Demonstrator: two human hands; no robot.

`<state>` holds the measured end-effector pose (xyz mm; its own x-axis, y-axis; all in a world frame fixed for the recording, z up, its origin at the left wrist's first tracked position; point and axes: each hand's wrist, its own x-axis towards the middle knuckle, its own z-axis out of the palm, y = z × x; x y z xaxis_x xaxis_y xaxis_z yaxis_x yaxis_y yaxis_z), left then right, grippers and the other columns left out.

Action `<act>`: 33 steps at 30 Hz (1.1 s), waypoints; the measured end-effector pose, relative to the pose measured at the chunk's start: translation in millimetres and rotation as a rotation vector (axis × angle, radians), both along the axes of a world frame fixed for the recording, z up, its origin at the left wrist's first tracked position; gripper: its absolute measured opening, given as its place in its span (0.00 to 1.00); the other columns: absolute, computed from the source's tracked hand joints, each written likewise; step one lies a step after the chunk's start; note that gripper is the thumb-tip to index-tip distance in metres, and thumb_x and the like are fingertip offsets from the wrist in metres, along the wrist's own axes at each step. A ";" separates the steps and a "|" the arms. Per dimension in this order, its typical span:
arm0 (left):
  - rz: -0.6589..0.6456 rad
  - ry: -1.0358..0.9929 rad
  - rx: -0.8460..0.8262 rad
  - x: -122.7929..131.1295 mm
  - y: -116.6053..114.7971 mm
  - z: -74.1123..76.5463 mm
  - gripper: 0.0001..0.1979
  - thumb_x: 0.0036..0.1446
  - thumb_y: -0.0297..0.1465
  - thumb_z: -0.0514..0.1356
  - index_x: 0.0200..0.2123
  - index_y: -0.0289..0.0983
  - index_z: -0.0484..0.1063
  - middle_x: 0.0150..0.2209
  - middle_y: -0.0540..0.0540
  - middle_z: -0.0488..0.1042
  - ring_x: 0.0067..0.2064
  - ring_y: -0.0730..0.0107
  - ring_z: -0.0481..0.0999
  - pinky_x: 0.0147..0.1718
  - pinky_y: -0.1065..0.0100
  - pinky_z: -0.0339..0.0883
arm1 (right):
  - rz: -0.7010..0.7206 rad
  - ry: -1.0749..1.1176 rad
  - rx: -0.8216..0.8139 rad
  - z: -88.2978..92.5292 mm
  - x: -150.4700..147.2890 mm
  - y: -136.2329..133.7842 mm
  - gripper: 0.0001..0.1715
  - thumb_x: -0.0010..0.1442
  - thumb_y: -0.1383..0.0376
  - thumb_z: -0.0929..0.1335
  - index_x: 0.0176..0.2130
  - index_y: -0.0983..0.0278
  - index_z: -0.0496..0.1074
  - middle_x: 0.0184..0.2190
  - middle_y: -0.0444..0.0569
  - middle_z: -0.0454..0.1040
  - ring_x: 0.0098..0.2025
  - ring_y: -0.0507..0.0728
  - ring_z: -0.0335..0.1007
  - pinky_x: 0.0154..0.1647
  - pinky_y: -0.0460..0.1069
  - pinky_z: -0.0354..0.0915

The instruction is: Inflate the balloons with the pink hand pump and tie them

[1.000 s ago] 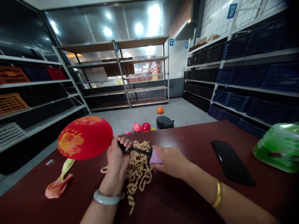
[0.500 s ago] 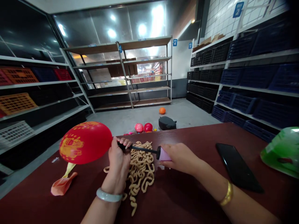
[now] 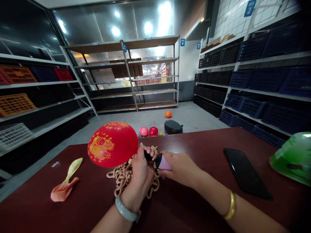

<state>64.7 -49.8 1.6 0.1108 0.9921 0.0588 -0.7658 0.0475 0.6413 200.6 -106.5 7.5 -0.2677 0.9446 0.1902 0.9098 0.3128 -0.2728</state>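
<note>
A red inflated balloon [image 3: 113, 144] with yellow printing sticks out to the left of my left hand [image 3: 143, 168]. That hand is closed around the balloon's neck and the black end of a balloon pump. My right hand [image 3: 178, 166] wraps round the pump's purple part [image 3: 165, 163], close against the left fingers. The pump's rod no longer shows between the hands, and the balloon's neck is mostly hidden by the left thumb. Under the hands lies a heap of tan, twisted strands [image 3: 122, 176], perhaps long uninflated balloons.
Limp yellow [image 3: 73, 169] and orange [image 3: 63, 190] balloons lie on the dark red table [image 3: 194, 207] at left. At right are a black phone-like slab [image 3: 246, 173] and a green plastic bag [image 3: 291, 158]. Inflated balloons [image 3: 153, 131] and a dark grey object [image 3: 173, 127] sit on the floor beyond.
My left hand has moved right with the balloon towards my right hand. The pump's black rod has slid in, and the two pump ends now meet.
</note>
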 end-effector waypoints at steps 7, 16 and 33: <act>0.073 -0.049 0.037 -38.9 33.4 17.1 0.13 0.58 0.31 0.60 0.24 0.36 0.60 0.20 0.55 0.57 0.19 0.78 0.58 0.17 0.75 0.52 | 0.015 0.025 -0.006 -0.2 4.0 1.9 0.32 0.59 0.49 0.67 0.57 0.61 0.62 0.47 0.54 0.76 0.48 0.65 0.72 0.43 0.53 0.62; 0.198 -0.169 -0.006 -82.9 58.5 31.0 0.13 0.62 0.27 0.53 0.24 0.36 0.58 0.18 0.56 0.55 0.18 0.80 0.57 0.17 0.76 0.51 | 0.044 -0.038 -0.007 6.4 18.7 0.8 0.24 0.59 0.49 0.67 0.50 0.60 0.65 0.43 0.50 0.77 0.43 0.64 0.74 0.36 0.51 0.60; 0.004 -0.014 0.014 1.2 -5.4 1.5 0.15 0.55 0.34 0.63 0.25 0.37 0.61 0.21 0.53 0.59 0.22 0.75 0.61 0.21 0.72 0.58 | -0.003 0.010 0.010 -2.2 -2.0 -3.0 0.31 0.59 0.51 0.67 0.56 0.62 0.62 0.46 0.53 0.76 0.45 0.63 0.74 0.39 0.52 0.63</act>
<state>65.8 -55.2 3.0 0.1060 0.9916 0.0737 -0.7748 0.0359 0.6311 198.6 -109.5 5.3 -0.2633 0.9433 0.2020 0.9077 0.3131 -0.2793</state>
